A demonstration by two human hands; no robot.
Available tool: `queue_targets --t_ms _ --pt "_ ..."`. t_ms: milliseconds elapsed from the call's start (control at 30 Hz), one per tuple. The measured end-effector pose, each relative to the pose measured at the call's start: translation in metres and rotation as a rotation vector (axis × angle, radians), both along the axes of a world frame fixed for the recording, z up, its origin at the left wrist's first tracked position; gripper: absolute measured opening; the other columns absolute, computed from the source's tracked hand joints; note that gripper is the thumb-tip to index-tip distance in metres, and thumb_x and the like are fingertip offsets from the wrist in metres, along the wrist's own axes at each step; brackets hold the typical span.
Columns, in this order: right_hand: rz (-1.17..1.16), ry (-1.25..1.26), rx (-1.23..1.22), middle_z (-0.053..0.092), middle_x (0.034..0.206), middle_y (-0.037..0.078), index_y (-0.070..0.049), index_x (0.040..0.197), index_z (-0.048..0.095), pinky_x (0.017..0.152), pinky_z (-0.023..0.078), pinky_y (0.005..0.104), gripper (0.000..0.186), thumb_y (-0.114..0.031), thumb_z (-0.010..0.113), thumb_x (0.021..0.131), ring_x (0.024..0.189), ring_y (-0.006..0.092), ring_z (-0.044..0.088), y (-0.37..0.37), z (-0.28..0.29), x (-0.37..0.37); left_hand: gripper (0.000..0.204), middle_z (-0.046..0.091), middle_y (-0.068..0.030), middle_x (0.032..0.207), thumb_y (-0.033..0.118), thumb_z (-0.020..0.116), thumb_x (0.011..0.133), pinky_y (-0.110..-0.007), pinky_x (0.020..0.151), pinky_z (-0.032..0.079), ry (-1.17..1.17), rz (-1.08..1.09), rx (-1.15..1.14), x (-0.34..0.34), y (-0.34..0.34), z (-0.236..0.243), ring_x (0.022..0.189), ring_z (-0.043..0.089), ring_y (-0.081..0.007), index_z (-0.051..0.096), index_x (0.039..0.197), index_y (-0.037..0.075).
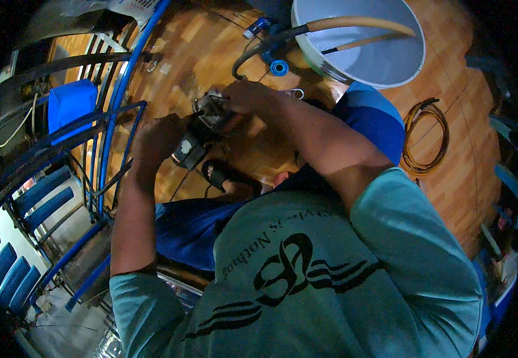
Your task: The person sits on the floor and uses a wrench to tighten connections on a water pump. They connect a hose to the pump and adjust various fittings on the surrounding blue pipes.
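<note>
Between my hands is a dark, machine-like device with a bright metal head [212, 106] and a blocky grey-and-black lower end [188, 151]; its exact kind is hard to make out in the shadow. My right hand [248, 96] is closed round the metal head from the right. At the device's left side, my left hand [162, 132] has its fingers curled in, with what they grip in shadow. Just above my right hand, a dark hose [265, 49] curves up and turns tan over the rim of a white bucket [314, 51].
A blue ring-shaped part [279, 68] and a small blue-and-white bottle [255, 28] lie near the bucket. A coiled brown hose [427, 138] rests on the wood-patterned floor at right. Blue metal frames [129, 77] with a blue box [73, 107] stand close on the left.
</note>
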State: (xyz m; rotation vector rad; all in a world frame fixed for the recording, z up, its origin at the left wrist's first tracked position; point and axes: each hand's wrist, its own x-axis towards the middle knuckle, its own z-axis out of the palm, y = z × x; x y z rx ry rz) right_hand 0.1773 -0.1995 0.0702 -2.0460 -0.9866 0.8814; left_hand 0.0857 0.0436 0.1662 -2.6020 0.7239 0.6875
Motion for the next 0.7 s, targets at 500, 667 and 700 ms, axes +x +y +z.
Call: queue_targets --t_ms 500,667,700 --pt "0.325 -0.497 -0.212 0.068 0.094 0.015 -0.009 0.094 0.072 0.078 0.054 0.0403 0.023 -0.023 0.06 0.081 0.093 0.0278 0.067 0.033 0.015 0.013 0.033 0.067 -0.0142 0.076 0.041 0.055 0.089 -0.044 0.061 0.055 -0.184 0.407 -0.211 -0.009 -0.015 0.003 0.071 0.068 -0.0329 0.069 0.08 0.013" --pt "0.353 -0.351 -0.36 0.069 0.084 0.014 -0.007 0.084 0.072 0.07 0.053 0.0405 0.022 -0.025 0.062 0.077 0.081 0.0276 0.068 0.067 0.005 0.031 0.03 0.067 -0.0138 0.074 0.039 0.057 0.087 -0.043 0.061 0.056 -0.191 0.413 -0.167 -0.004 -0.017 0.001 0.073 0.068 -0.031 0.07 0.081 0.014" --pt "0.362 -0.27 -0.4 0.069 0.083 0.014 -0.006 0.083 0.072 0.069 0.052 0.0406 0.024 -0.027 0.062 0.077 0.079 0.0281 0.068 0.074 0.035 0.027 0.028 0.067 -0.0134 0.074 0.038 0.058 0.086 -0.044 0.062 0.055 -0.18 0.438 -0.15 -0.014 -0.013 0.003 0.072 0.068 -0.0315 0.069 0.081 0.013"
